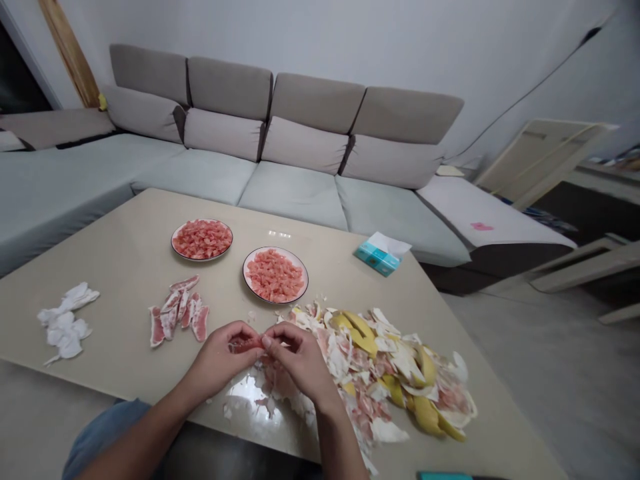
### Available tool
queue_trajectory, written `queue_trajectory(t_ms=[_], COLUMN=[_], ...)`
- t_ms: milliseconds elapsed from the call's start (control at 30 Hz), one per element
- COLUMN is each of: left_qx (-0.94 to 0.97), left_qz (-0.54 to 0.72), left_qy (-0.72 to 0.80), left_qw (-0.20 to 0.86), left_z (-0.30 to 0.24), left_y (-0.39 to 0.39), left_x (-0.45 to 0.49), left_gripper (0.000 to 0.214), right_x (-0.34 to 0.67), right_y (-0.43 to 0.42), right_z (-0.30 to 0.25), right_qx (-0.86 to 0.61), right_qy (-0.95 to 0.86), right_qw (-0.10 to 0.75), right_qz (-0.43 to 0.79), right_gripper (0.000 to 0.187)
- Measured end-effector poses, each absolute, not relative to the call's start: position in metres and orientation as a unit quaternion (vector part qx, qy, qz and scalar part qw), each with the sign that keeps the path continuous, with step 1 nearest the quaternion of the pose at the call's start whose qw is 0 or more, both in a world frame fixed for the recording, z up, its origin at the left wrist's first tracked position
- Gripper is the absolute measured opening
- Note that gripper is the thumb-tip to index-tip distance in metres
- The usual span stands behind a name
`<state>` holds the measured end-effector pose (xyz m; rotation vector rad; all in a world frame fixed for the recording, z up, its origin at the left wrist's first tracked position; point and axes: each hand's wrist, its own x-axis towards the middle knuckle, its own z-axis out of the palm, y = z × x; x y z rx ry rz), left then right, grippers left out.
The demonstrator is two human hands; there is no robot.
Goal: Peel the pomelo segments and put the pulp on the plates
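Pink pomelo flesh is the matter in hand: one pomelo segment (243, 345) is held just above the near edge of the table (125, 253), between the left hand (220, 360) and the right hand (297, 357). The fingers (280, 332) of both hands are drawn together and clamped on this segment, pinching it from either side, and the hands touch at the fingertips. As to progress, the work appears well advanced. The far plate (173, 243) and the near plate (275, 251) are each heaped with bare pink pulp. A large heap of yellow rind, white pith and membrane scraps (395, 373) lies just to the right of the hands and reaches the near table edge. Outstanding items are the segment in hand and a small group of unpeeled segments (179, 310), with white membrane showing, lying on the table to the left of the hands. Crumpled tissues (65, 320) sit well apart at the left side of the table. A teal tissue pack (381, 257) rests near the far right edge, and its print is too small to read. No other brand, label or writing is legible. A grey sofa (295, 193) stands behind the table.
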<state>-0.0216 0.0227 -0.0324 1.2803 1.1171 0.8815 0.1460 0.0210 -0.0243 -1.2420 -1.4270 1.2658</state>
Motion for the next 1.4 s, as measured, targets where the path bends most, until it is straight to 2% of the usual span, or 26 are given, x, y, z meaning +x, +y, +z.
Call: queue_trajectory(t_ms=[133, 300, 567, 700, 1067, 1400], left_qx=[0.548, 0.566, 0.622, 0.635, 0.639, 0.648], left_qz=[0.383, 0.388, 0.381, 0.369, 0.388, 0.416], left_qy=[0.477, 0.491, 0.498, 0.510, 0.504, 0.497], left_qw=[0.571, 0.537, 0.468, 0.448, 0.432, 0.399], left_z=[-0.030, -0.030, -0.030, -0.030, -0.029, -0.032], left_y=[0.023, 0.022, 0.022, 0.021, 0.020, 0.020], left_x=[-0.022, -0.023, -0.024, -0.023, -0.023, -0.023], left_gripper=[0.016, 0.014, 0.007, 0.007, 0.006, 0.007], right_x=[0.144, 0.142, 0.144, 0.144, 0.136, 0.125], right_y=[0.023, 0.023, 0.022, 0.022, 0.024, 0.025], right_z=[-0.030, -0.034, -0.030, -0.027, -0.038, -0.046], right_qx=[-0.474, -0.448, -0.485, -0.491, -0.437, -0.417], right_qy=[-0.499, -0.463, -0.581, -0.602, -0.382, -0.279], right_qw=[0.436, 0.456, 0.417, 0.419, 0.474, 0.532], right_qz=[0.580, 0.614, 0.503, 0.470, 0.662, 0.682], right_gripper=[0.025, 0.025, 0.022, 0.013, 0.024, 0.025])
